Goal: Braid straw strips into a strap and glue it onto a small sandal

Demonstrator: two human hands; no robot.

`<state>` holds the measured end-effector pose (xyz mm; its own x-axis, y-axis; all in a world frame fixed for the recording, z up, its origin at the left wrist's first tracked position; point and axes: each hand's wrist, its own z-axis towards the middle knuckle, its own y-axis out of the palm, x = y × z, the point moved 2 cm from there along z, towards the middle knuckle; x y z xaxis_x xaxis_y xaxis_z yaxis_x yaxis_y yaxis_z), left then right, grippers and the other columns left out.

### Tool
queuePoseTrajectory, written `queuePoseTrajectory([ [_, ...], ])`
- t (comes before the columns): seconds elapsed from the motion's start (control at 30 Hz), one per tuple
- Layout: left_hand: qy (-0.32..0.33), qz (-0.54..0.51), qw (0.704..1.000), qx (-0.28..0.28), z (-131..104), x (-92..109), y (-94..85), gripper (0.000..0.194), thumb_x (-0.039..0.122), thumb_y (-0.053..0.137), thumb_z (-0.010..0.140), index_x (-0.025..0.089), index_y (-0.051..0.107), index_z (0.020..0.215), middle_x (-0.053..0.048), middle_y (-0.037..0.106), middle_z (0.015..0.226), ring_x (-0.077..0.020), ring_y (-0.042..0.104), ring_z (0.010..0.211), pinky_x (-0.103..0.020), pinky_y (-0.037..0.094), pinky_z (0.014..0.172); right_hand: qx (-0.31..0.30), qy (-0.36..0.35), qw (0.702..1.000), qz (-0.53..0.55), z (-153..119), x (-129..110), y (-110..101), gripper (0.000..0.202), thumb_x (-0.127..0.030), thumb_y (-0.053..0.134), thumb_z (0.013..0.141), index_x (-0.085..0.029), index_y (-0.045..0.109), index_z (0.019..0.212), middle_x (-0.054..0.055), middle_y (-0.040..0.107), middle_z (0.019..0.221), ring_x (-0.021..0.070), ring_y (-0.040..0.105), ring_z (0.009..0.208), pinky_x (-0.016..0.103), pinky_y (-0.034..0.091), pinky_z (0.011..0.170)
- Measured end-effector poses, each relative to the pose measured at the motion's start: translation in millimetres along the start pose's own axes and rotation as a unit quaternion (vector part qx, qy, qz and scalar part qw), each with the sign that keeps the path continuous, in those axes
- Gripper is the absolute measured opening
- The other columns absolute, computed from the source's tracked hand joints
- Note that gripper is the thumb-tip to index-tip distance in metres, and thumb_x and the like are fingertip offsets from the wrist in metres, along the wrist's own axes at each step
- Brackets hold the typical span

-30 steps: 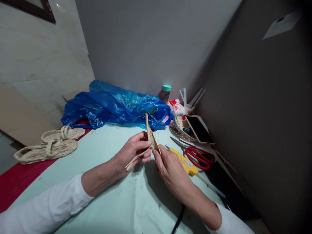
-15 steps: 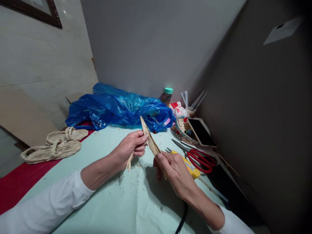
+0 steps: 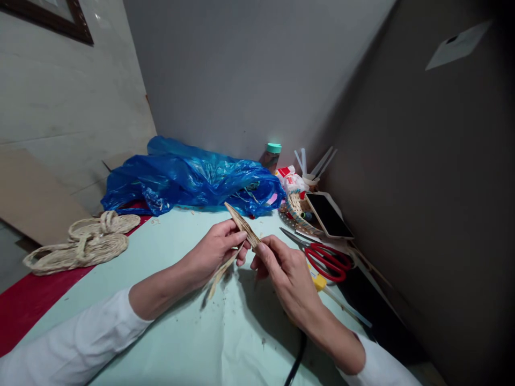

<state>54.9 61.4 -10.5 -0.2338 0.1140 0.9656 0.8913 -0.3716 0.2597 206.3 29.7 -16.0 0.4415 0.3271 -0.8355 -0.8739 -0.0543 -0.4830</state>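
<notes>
A dry, straw-coloured husk strip (image 3: 243,221) with a pointed tip runs between my two hands above the table. My left hand (image 3: 219,247) pinches it between thumb and fingers near the middle. Below the left fingers hangs a thin pale strand (image 3: 219,277). My right hand (image 3: 286,272) is closed on the strip's nearer end, thumb on top; that end is hidden in the fingers. Just beyond the right hand lie red-handled scissors (image 3: 329,262) and a yellow tool (image 3: 319,281), partly covered by the hand.
A crumpled blue plastic bag (image 3: 193,182) lies along the back wall. Woven straw sandals (image 3: 86,244) rest at left on red cloth (image 3: 24,305). At right are a tablet (image 3: 330,215), a small woven basket (image 3: 298,206), a green-lidded jar (image 3: 272,155) and a cup of white sticks (image 3: 311,179).
My hands have come closer together on the husk strip, the right moving up toward the left. The strip's tip sits slightly lower. More of the loose strand shows below my left hand.
</notes>
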Motion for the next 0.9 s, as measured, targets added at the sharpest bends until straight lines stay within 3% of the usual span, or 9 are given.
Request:
queuePoseTrajectory([
  [0.17,-0.005,-0.003,1.000,0.015,-1.3,1.6,1.5,0.012,0.022,0.062,0.082,0.013,0.055,0.087,0.008,0.037,0.063,-0.0039,0.023,0.050,-0.019,0.021,0.045,0.013,-0.024,0.999,-0.036,1.6,-7.0,-3.9,0.028,-0.032,0.045,0.095,-0.019,0.056,0.072,0.000,0.058,0.068,0.0133,0.051,0.064,0.025,0.036,0.061],
  [0.37,0.017,0.141,0.990,-0.004,-5.8,4.7,6.6,0.018,0.027,0.065,0.078,0.012,0.058,0.087,0.003,0.050,0.071,-0.0072,0.037,0.058,-0.021,0.029,0.050,0.046,0.005,0.998,-0.036,4.6,-4.8,-3.2,0.016,-0.030,0.051,0.085,-0.019,0.054,0.075,0.000,0.057,0.067,0.0138,0.050,0.062,0.026,0.037,0.060],
  [0.7,0.040,0.182,0.982,0.017,-4.4,3.3,5.8,0.016,0.028,0.063,0.075,0.013,0.057,0.080,0.003,0.051,0.069,-0.0097,0.041,0.062,-0.024,0.031,0.056,0.013,0.041,0.998,0.048,6.9,6.9,1.5,0.013,-0.031,0.056,0.081,-0.019,0.055,0.077,-0.002,0.056,0.068,0.0120,0.050,0.060,0.024,0.039,0.059],
  [0.9,0.041,0.175,0.984,-0.018,-7.8,4.9,8.5,0.014,0.027,0.061,0.077,0.015,0.055,0.081,0.002,0.051,0.072,-0.0110,0.043,0.064,-0.025,0.034,0.060,-0.015,0.081,0.993,0.083,8.3,3.1,-1.4,0.015,-0.031,0.057,0.076,-0.018,0.052,0.070,-0.004,0.045,0.062,0.0107,0.041,0.059,0.024,0.033,0.056],
])
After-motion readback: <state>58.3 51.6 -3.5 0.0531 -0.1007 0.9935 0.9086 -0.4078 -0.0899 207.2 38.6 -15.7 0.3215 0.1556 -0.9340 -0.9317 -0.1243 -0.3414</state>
